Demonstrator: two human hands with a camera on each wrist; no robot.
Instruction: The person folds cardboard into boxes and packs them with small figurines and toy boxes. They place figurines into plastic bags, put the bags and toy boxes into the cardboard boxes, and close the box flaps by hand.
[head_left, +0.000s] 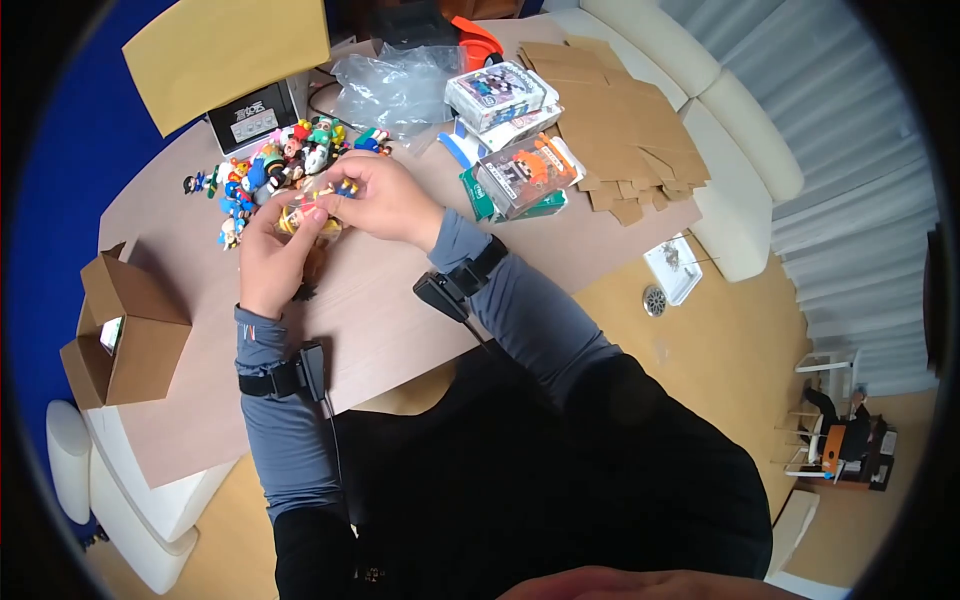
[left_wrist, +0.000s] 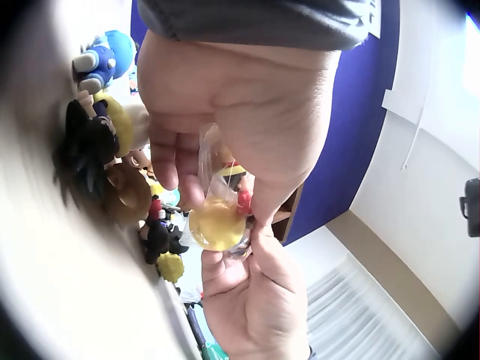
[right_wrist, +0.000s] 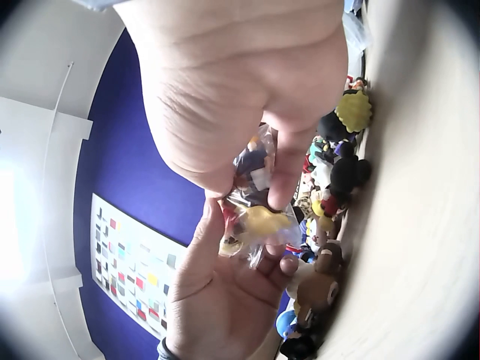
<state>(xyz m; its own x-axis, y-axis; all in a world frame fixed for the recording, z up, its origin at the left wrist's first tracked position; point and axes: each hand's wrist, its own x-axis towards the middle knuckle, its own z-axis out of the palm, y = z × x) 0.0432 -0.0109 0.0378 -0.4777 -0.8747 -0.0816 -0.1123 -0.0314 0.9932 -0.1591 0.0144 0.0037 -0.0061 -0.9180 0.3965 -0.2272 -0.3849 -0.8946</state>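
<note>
Both hands meet over the table around toy figures in clear plastic wrapping. The left hand (head_left: 268, 262) pinches a bagged toy figure (left_wrist: 217, 225) with a round yellow part and some red. From the other side, the right hand (head_left: 388, 203) grips the clear wrapping by thumb and fingers. A dark blue part (right_wrist: 253, 163) shows inside the plastic under the right hand; I cannot tell whether it belongs to a second figure. Just beyond the hands lies a pile of small toy figures (head_left: 265, 170). A brown figure (right_wrist: 316, 289) lies on the table close beneath the hands.
An open cardboard box (head_left: 150, 335) stands at the left. Boxed toys (head_left: 525, 175) are stacked to the right, beside flattened cardboard (head_left: 625, 130). A crumpled clear plastic bag (head_left: 395, 90) lies at the back, near a black box (head_left: 258, 112) with a yellow sheet (head_left: 235, 55) above it.
</note>
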